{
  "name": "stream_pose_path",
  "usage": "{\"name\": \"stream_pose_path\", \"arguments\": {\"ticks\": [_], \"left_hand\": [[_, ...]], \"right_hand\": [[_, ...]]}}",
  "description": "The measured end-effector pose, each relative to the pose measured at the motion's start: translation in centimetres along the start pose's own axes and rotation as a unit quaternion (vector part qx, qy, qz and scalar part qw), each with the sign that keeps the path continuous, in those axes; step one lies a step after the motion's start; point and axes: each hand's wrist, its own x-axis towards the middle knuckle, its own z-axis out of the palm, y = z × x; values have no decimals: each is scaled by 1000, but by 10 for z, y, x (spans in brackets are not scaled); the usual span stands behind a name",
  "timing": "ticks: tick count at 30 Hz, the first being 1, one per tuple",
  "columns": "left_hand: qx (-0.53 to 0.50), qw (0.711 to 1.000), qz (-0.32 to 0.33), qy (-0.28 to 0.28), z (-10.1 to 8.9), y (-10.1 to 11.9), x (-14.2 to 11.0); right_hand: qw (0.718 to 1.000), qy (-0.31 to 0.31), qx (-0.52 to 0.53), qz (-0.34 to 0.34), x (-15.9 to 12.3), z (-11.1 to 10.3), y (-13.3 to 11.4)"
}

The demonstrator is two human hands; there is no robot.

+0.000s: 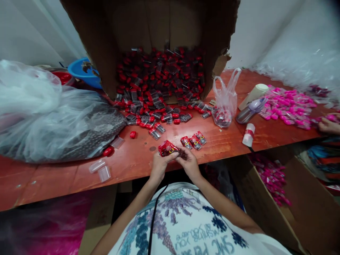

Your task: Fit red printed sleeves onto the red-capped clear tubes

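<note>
My left hand (158,166) and my right hand (189,163) meet at the near edge of the red table (66,177). Both are closed around a small red printed packet (167,147) held between the fingertips. Just beyond it, three finished red packets (193,140) lie side by side on the table. Farther back, a heap of small red-capped clear cases (159,85) spills out of a torn cardboard box (106,46).
A big clear plastic bag (39,113) of dark items fills the left. Loose clear caps (101,170) lie near the front edge. A small plastic bag (225,102), a cup, a purple device (251,109) and pink items (288,104) are at right, where another person's hand (329,124) rests. Cardboard boxes stand below.
</note>
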Motion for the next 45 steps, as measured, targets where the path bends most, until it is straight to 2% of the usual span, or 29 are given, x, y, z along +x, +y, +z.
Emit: {"name": "stream_pose_path", "arguments": {"ticks": [3,8,14,19,23,30,33,40,43,45], "left_hand": [[-15,1000,-15,-2,-1,1,1],[-83,996,-5,28,-7,6,5],[-69,997,-24,22,-6,7,4],[-70,996,-38,38,-4,2,3],[-85,994,-25,64,-2,-6,1],[-87,995,0,48,2,-15,-6],[-88,995,6,44,4,-16,-8],[-101,994,-31,34,5,-17,-6],[-120,990,-66,25,1,-16,-1],[-141,985,-101,28,-4,-14,1]], "right_hand": [[1000,-3,-20,-5,0,-2,2],[998,-32,24,40,2,-6,-1],[995,-14,61,75,3,-4,0],[995,-10,62,78,3,-7,6],[991,-9,88,97,1,-5,6],[987,-23,129,88,1,-4,4],[990,-21,116,83,1,-5,6],[996,-8,55,75,1,-4,15],[999,9,-18,51,11,-23,13],[992,70,-109,2,19,-41,8]]}}
